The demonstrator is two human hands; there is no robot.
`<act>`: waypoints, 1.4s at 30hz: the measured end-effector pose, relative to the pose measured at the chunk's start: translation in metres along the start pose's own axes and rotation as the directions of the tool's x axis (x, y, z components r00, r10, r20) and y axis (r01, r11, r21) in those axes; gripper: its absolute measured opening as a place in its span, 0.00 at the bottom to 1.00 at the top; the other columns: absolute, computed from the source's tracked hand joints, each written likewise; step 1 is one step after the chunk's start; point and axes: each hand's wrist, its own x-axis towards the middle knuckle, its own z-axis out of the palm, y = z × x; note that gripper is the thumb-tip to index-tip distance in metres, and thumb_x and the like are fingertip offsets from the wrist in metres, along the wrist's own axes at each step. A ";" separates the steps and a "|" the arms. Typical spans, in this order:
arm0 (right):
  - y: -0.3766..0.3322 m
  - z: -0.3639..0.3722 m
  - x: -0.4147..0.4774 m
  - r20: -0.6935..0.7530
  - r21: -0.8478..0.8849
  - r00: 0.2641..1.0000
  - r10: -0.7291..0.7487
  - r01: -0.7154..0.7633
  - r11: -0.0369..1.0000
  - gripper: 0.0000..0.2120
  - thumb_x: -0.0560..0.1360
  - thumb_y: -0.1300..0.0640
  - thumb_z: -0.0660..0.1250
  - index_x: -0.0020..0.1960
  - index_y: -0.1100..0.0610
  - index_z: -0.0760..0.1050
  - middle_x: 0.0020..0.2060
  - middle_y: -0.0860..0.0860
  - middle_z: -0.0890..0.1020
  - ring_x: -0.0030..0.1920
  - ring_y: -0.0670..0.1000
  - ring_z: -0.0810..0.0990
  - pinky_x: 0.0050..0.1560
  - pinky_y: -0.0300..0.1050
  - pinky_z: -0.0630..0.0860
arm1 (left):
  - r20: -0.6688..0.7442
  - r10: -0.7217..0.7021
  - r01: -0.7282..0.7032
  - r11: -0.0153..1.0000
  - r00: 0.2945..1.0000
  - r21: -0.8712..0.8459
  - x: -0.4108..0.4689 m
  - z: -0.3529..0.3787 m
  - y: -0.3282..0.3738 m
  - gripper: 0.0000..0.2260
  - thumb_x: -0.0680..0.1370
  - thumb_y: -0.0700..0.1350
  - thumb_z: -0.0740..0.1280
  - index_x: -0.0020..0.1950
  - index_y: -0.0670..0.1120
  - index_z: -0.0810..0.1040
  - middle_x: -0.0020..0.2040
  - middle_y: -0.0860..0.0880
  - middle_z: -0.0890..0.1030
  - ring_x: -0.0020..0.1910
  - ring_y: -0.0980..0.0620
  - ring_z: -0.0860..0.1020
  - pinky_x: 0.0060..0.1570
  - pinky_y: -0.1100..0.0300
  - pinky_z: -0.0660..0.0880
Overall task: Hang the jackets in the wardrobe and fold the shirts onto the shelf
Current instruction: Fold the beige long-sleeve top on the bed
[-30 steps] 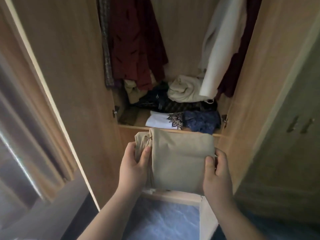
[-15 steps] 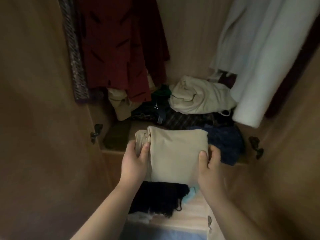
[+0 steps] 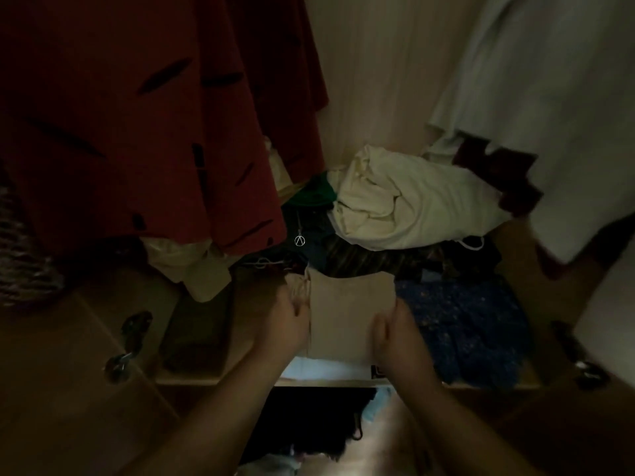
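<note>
Folded beige shirt (image 3: 350,321) lies on the wardrobe shelf (image 3: 206,380), atop a white garment (image 3: 326,369) and beside blue fabric (image 3: 464,328). Your left hand (image 3: 287,326) and right hand (image 3: 395,338) pinch its side edges in a closed grip, thumbs on top.

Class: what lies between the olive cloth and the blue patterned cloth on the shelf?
In the head view: the folded beige shirt, gripped by left hand and right hand.

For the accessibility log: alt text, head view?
Left hand and right hand hold a folded beige shirt over a white shirt on the wardrobe shelf, beside a blue garment. A red garment and a white garment hang above.
</note>
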 end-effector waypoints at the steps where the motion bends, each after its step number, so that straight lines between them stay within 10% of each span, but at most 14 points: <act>1: 0.008 0.008 0.009 0.027 -0.115 1.000 0.004 -0.001 0.993 0.26 0.81 0.47 0.54 0.75 0.58 0.63 0.68 0.57 0.73 0.65 0.56 0.74 0.68 0.52 0.71 | -0.032 0.013 -0.011 0.997 0.999 0.079 0.005 0.010 -0.007 0.18 0.82 0.52 0.58 0.67 0.43 0.71 0.49 0.51 0.79 0.43 0.58 0.76 0.40 0.65 0.65; 7: 0.022 0.023 0.030 0.125 -0.351 0.991 0.046 0.001 0.937 0.25 0.82 0.47 0.48 0.72 0.60 0.65 0.62 0.58 0.74 0.54 0.57 0.78 0.52 0.48 0.77 | 0.054 -0.134 0.117 0.963 0.989 0.244 0.007 0.036 -0.014 0.24 0.83 0.52 0.53 0.76 0.43 0.60 0.62 0.40 0.78 0.58 0.41 0.78 0.58 0.51 0.73; 11: 0.022 0.007 0.038 0.241 -0.328 0.969 0.047 0.036 0.944 0.29 0.81 0.46 0.53 0.77 0.59 0.56 0.70 0.58 0.66 0.67 0.58 0.69 0.64 0.52 0.71 | 0.050 -0.147 0.130 0.960 0.988 0.249 0.017 0.031 -0.017 0.25 0.81 0.52 0.57 0.76 0.42 0.61 0.70 0.41 0.71 0.67 0.43 0.71 0.64 0.53 0.67; 18: -0.010 0.004 0.045 0.115 -0.321 0.877 -0.466 0.477 0.818 0.27 0.77 0.50 0.56 0.73 0.61 0.69 0.71 0.59 0.72 0.72 0.60 0.68 0.73 0.54 0.63 | 0.097 0.391 -0.396 0.832 0.915 0.389 0.026 0.030 0.000 0.30 0.77 0.55 0.54 0.78 0.49 0.61 0.79 0.47 0.61 0.79 0.47 0.54 0.75 0.46 0.59; 28: 0.012 0.040 0.041 0.320 -0.433 0.866 -0.383 0.494 0.754 0.28 0.79 0.44 0.54 0.70 0.61 0.73 0.67 0.58 0.76 0.68 0.58 0.73 0.71 0.56 0.64 | 0.286 0.347 -0.448 0.737 0.893 0.506 0.016 0.067 -0.032 0.24 0.78 0.55 0.57 0.71 0.48 0.74 0.71 0.45 0.74 0.72 0.43 0.69 0.72 0.47 0.60; 34: -0.001 0.014 0.012 0.211 -0.376 0.942 -0.261 0.324 0.868 0.29 0.77 0.46 0.56 0.74 0.59 0.67 0.74 0.58 0.68 0.75 0.59 0.63 0.75 0.56 0.59 | 0.387 0.323 -0.486 0.739 0.864 0.467 0.011 0.049 -0.013 0.29 0.80 0.56 0.50 0.80 0.49 0.55 0.81 0.46 0.55 0.80 0.44 0.48 0.77 0.45 0.49; 42: 0.017 -0.068 -0.116 -0.021 -0.407 0.999 -0.042 0.030 0.913 0.31 0.76 0.47 0.54 0.77 0.57 0.61 0.75 0.56 0.66 0.76 0.58 0.61 0.76 0.54 0.60 | 0.460 0.498 -0.599 0.795 0.735 0.096 -0.088 0.033 0.023 0.29 0.80 0.56 0.53 0.79 0.47 0.59 0.80 0.45 0.58 0.79 0.45 0.51 0.76 0.47 0.54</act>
